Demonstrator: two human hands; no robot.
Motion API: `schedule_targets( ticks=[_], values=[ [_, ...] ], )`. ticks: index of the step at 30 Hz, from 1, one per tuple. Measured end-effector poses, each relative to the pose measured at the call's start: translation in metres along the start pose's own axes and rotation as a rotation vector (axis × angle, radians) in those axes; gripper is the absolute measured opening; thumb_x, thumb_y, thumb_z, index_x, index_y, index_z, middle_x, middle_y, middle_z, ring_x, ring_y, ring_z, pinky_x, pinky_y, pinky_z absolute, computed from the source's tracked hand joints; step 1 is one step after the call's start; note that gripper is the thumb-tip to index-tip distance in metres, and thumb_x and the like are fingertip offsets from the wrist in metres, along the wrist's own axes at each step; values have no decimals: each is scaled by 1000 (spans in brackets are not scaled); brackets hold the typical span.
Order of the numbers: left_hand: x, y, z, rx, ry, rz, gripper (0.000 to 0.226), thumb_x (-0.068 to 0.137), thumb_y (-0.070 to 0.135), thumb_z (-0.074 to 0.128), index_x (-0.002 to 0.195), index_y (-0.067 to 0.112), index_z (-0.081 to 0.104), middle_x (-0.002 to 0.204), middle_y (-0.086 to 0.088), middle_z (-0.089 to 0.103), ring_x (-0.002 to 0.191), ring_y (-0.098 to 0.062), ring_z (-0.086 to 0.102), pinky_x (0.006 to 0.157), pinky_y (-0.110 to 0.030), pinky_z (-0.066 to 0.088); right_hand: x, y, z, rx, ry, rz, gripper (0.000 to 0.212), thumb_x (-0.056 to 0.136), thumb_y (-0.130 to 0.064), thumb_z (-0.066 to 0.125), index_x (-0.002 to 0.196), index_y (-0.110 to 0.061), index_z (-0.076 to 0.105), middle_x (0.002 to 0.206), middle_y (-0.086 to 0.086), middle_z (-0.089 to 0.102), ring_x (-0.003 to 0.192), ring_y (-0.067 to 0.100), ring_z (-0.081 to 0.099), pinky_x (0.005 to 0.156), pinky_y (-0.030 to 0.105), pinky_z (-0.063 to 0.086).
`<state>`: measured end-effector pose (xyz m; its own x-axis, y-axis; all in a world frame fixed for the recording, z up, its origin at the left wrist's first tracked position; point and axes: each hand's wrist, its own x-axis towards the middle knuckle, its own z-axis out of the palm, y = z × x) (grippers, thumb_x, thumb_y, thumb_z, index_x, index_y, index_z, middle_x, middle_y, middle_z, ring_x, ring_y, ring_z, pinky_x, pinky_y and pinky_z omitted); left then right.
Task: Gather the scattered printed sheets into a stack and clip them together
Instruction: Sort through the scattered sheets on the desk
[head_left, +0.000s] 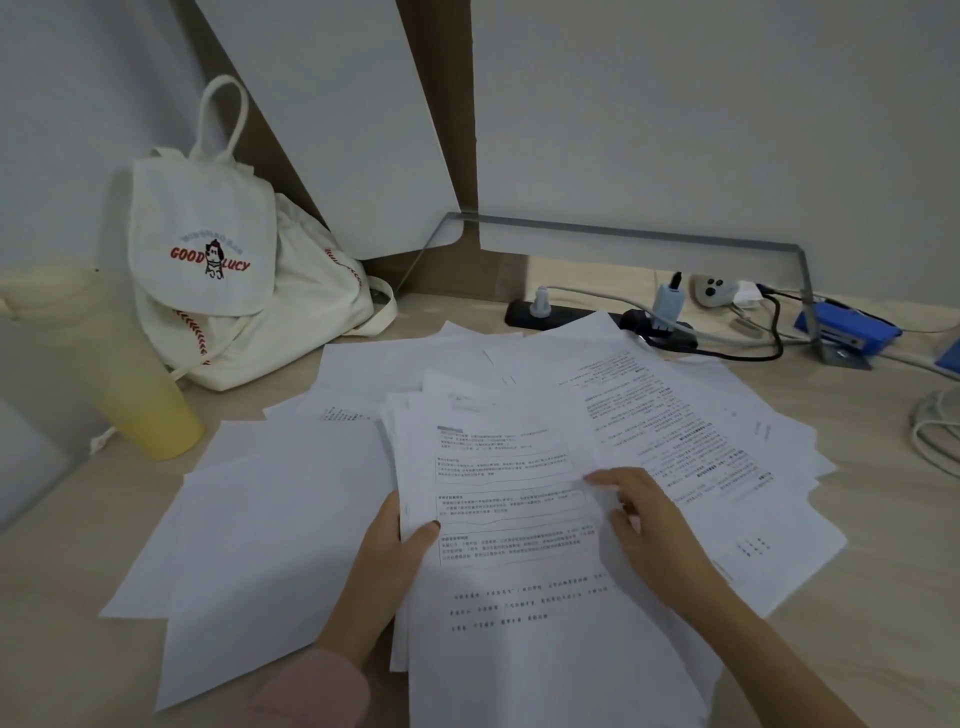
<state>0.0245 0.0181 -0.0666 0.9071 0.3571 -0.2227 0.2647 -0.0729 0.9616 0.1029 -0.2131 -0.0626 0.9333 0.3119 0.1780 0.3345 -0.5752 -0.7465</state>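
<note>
The left grip (387, 551) grasps the part-made stack (498, 467) by its near left edge, thumb on the top page and fingers hidden beneath. The right grip (647, 525) rests its fingertips (597, 479) on the right edge of the top page. Whether it pinches the paper or only touches it I cannot tell. The stack sits between the two grips, raised a little at its near end, with its far corners fanned and out of line. Most of the loose sheets (270, 519) lie flat on the tabletop (883, 493) to the outside of the left grip. More printed pages (691, 415) spread beyond and outside the right grip, and one page (519, 623) lies under both wrists. The step in hand looks like adding pages and squaring them, with much gathering left to do. To do it well, the left grip should stay firm but not crease the edge. The right grip should sweep neighbouring pages inward in overlapping groups, not one by one. Then stand the bundle on its long edge and tap it on the tabletop until the fanned corners line up. No clip is plainly visible. A blue object (847, 327) lies well beyond the right grip, but I cannot tell what it is.
</note>
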Motion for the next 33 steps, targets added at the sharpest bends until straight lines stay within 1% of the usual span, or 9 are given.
schedule_targets(
  ticks=[3, 5, 7, 11, 18, 22, 24, 30, 33],
  values=[
    [-9, 8, 1, -32, 47, 77, 27, 92, 4, 49, 115, 18, 52, 106, 8, 64, 105, -18, 61, 79, -22, 50, 4, 2, -3, 112, 15, 268, 56, 87, -11, 60, 137, -22, 37, 134, 0, 39, 118, 13, 45, 98, 23, 36],
    [-18, 19, 3, -118, 56, 118, 29, 93, 5, 50, 118, 18, 54, 112, 2, 67, 103, -16, 64, 86, -31, 53, 5, -2, -13, 264, 1, 428, 68, 85, -20, 64, 143, -21, 28, 138, 3, 41, 124, 22, 45, 104, 36, 38],
    [-24, 34, 7, -204, 49, 174, 30, 93, 7, 50, 119, 21, 56, 113, 2, 69, 103, -14, 66, 88, -35, 54, 4, -11, -27, 406, -27, 461, 60, 85, -23, 64, 138, -23, 36, 129, 2, 54, 115, 24, 56, 99, 43, 45],
    [-28, 68, 14, -352, 84, 284, 29, 92, 8, 51, 111, 29, 60, 109, 6, 71, 104, -13, 66, 89, -34, 53, 2, -39, -65, 558, 78, 340, 26, 87, -10, 58, 111, -17, 61, 107, 4, 70, 97, 25, 67, 83, 42, 52],
    [-36, 119, 13, -414, 24, 518, 30, 87, 16, 56, 114, 26, 60, 110, 8, 71, 102, -9, 66, 84, -25, 55, -3, -79, -112, 707, 152, 23, 33, 85, -9, 54, 111, -27, 62, 109, -7, 71, 97, 10, 68, 79, 29, 57],
    [-35, 116, 13, -349, 33, 518, 22, 87, 6, 56, 100, 23, 60, 91, 15, 72, 86, -2, 67, 69, -16, 54, -9, -70, -106, 664, 155, 82, 40, 79, -16, 57, 120, -20, 59, 110, -9, 71, 99, 9, 67, 79, 28, 52],
    [-35, 109, 17, -323, 34, 491, 27, 89, 1, 52, 100, 24, 59, 93, 13, 72, 88, -4, 67, 72, -19, 55, -13, -62, -99, 658, 152, 132, 37, 83, -11, 57, 119, -22, 58, 110, -10, 70, 99, 7, 66, 78, 26, 54],
    [-39, 105, 28, -290, 15, 476, 29, 87, 2, 55, 98, 28, 57, 88, 23, 71, 85, 1, 67, 66, -14, 53, -20, -63, -82, 655, 163, 205, 31, 89, -9, 52, 108, -31, 61, 106, -11, 70, 95, 5, 65, 85, 31, 50],
    [-40, 105, 25, -277, 39, 509, 20, 77, 14, 56, 95, 24, 56, 85, 21, 69, 81, 0, 66, 64, -15, 52, -23, -65, -84, 665, 230, 181, 34, 88, -8, 52, 108, -33, 62, 109, -11, 70, 99, 8, 64, 84, 32, 48]
  ],
)
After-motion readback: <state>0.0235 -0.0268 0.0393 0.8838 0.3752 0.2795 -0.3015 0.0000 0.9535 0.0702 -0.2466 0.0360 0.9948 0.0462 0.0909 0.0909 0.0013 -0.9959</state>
